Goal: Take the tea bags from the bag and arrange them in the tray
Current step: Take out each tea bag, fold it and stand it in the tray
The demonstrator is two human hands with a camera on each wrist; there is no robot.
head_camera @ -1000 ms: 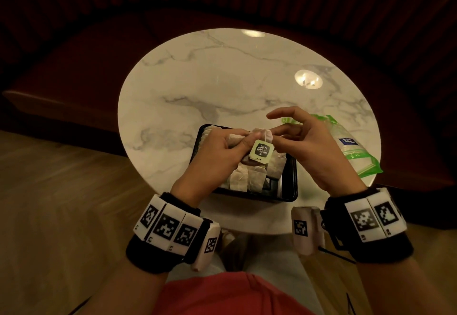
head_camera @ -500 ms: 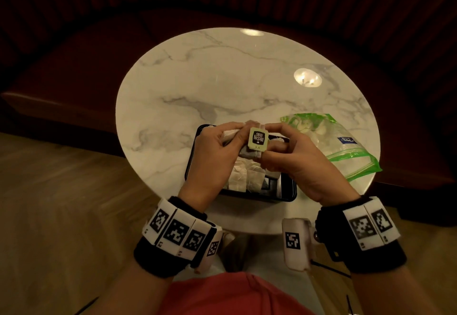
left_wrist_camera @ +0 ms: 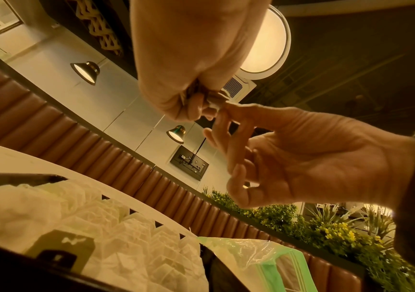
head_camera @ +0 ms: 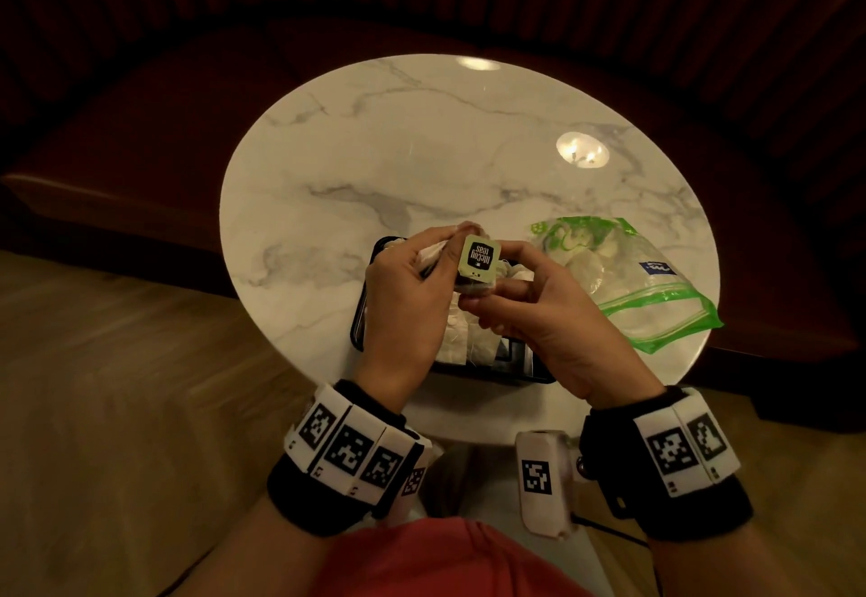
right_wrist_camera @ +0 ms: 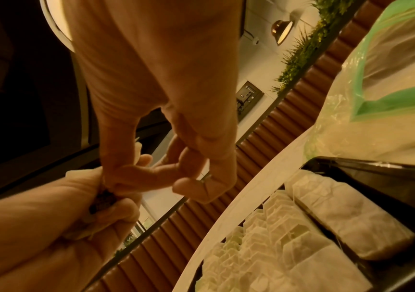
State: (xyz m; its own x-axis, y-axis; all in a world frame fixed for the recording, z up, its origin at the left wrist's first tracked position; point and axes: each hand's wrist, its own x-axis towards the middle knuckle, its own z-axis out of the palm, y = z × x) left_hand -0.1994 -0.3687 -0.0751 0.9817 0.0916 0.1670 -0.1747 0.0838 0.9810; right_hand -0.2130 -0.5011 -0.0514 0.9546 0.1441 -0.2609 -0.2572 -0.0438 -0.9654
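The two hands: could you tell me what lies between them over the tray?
In the head view, a tea bag with its green tag lies between the left hand and right hand; both pinch it above the tray.

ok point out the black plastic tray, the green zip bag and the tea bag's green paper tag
black plastic tray [head_camera: 361,315], head view, left rim
green zip bag [head_camera: 675,310], head view, zip strip
green paper tag [head_camera: 479,260], head view, printed face

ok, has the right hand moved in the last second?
Yes. The right hand, pinching the tea bag, shifted left, away from the zip bag, over the tray.
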